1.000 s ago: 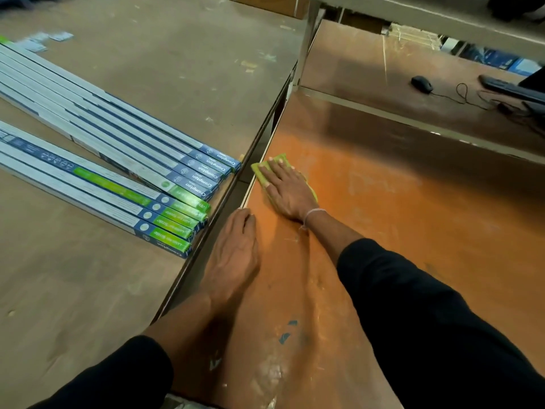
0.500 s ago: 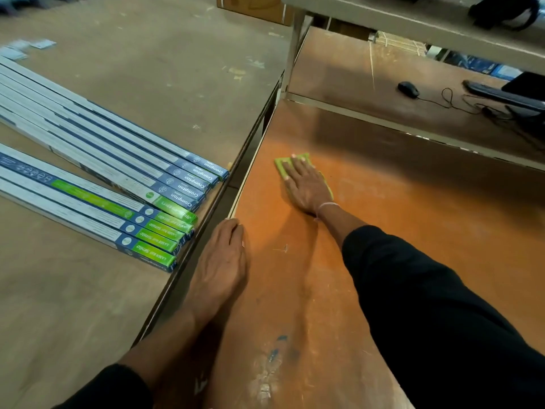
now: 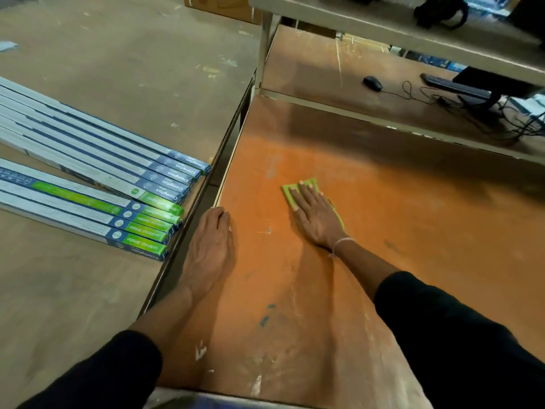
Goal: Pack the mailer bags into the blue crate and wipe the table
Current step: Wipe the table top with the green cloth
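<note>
Head view: the right hand (image 3: 317, 219) lies flat, fingers straight, pressing a green cloth (image 3: 298, 190) onto the orange tabletop (image 3: 413, 246); the cloth shows beyond its fingertips. The left hand (image 3: 213, 246) rests flat, fingers together, on the tabletop's left edge, apart from the cloth.

The right hand (image 3: 317, 218), pressing flat on the green cloth (image 3: 298, 191), has slid the cloth across the orange counter (image 3: 398, 231). A second ago hand and cloth sat close to the counter's left edge, just ahead of the left hand (image 3: 212, 246). Half a second ago they had moved a little right. Now they lie further right again, well apart from that edge and from the left hand. A wider strip of bare orange surface shows between the two hands. The right forearm now angles less sharply leftward than it did.
</note>
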### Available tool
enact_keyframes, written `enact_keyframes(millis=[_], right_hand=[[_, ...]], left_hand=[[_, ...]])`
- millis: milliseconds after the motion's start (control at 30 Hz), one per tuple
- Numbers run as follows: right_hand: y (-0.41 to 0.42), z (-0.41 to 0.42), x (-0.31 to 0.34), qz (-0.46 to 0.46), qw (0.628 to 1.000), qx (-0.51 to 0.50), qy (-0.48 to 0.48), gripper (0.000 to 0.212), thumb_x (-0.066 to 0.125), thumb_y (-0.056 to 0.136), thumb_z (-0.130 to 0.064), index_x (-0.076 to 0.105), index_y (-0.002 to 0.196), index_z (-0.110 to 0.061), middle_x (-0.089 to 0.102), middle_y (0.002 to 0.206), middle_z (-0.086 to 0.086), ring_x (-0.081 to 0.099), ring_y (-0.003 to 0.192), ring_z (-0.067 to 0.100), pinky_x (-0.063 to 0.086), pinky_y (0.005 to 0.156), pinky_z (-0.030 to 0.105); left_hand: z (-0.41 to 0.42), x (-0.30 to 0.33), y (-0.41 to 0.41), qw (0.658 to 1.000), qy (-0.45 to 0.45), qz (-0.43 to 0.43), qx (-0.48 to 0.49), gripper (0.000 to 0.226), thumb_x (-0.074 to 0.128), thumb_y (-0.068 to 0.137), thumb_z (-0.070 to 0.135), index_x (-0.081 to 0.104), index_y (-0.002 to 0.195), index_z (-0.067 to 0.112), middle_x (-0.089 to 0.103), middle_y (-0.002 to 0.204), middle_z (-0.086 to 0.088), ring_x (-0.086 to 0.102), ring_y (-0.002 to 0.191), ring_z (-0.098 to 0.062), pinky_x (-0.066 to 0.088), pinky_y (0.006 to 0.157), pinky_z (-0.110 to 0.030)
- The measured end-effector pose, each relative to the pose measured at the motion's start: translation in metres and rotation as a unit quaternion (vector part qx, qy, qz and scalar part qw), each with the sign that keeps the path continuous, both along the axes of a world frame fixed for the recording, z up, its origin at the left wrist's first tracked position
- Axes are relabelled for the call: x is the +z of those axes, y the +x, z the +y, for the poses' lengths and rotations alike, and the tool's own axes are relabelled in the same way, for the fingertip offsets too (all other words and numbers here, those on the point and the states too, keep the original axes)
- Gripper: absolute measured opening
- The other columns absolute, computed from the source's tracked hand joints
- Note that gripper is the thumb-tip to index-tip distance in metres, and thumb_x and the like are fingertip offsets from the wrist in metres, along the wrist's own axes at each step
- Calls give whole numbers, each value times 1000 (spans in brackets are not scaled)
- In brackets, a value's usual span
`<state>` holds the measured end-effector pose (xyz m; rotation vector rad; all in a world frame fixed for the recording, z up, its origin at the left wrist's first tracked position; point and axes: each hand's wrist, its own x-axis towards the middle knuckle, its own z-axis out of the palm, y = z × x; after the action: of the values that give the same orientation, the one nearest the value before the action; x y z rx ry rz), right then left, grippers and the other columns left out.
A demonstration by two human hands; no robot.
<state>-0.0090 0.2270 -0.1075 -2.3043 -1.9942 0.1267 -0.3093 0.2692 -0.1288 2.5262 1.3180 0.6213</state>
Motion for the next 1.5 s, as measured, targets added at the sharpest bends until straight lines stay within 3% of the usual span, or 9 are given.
enact_keyframes(millis=[200,367,433,600,800,1033,1233,1367,1500], right_hand=[[-11,-51,-2,-17,971,-237,-6,65,9,103,-48,10,163,-22,4,170,8,2,157,30,8,126,48],[-75,-101,-3,8,1000,23,13,56,19,109,-46,8,162,-32,0,171,-3,-5,157,19,-2,126,38],[-66,-123,-5,4,1000,-4,14,55,20,109,-46,10,162,-33,1,171,-4,-4,157,18,-4,125,37],[-50,-165,-7,-9,965,-260,24,72,4,99,-53,14,162,-21,9,170,8,4,157,30,10,126,49],[-111,-210,-1,11,999,48,17,57,27,109,-41,8,162,-30,0,171,-1,-7,157,19,-1,127,40],[-74,-247,-7,10,970,-243,32,66,13,103,-53,15,162,-23,6,169,6,4,157,28,14,125,51],[-91,-271,0,7,998,60,10,59,26,109,-45,5,162,-31,-2,170,-5,-8,157,16,4,127,42],[-63,-282,10,86,995,24,40,58,26,107,-45,21,161,-25,9,170,-5,5,157,14,15,126,44],[-51,-292,27,205,960,-110,154,47,42,104,-35,50,147,-18,36,162,-5,34,149,14,35,116,28]], left_hand=[[-2,4,1,998,38,48,5,37,52,103,10,53,138,-5,50,142,-21,44,136,-33,43,115,-43],[-2,5,1,998,38,60,-5,35,50,103,10,53,135,-4,50,141,-23,43,134,-34,41,116,-44],[-3,6,1,998,37,58,-8,35,52,101,8,53,134,-4,49,140,-22,44,133,-34,41,115,-43],[-8,10,0,998,31,54,-14,35,52,99,9,53,131,-2,48,139,-21,44,132,-33,41,114,-42],[-10,12,-2,998,29,46,-20,37,55,99,6,52,134,-3,47,142,-22,43,134,-35,39,117,-46],[-17,21,-4,998,19,47,-28,41,51,103,12,48,141,-2,42,149,-22,38,140,-35,35,120,-50],[-31,24,14,997,31,44,-55,50,56,95,-4,45,143,-2,43,146,-24,37,136,-38,37,117,-48],[-63,21,39,992,37,-17,-123,40,52,97,6,53,136,0,55,131,-20,46,126,-39,41,109,-49],[-115,23,71,983,-32,-82,-161,35,60,96,17,63,129,6,62,122,-14,53,117,-33,42,101,-40]])
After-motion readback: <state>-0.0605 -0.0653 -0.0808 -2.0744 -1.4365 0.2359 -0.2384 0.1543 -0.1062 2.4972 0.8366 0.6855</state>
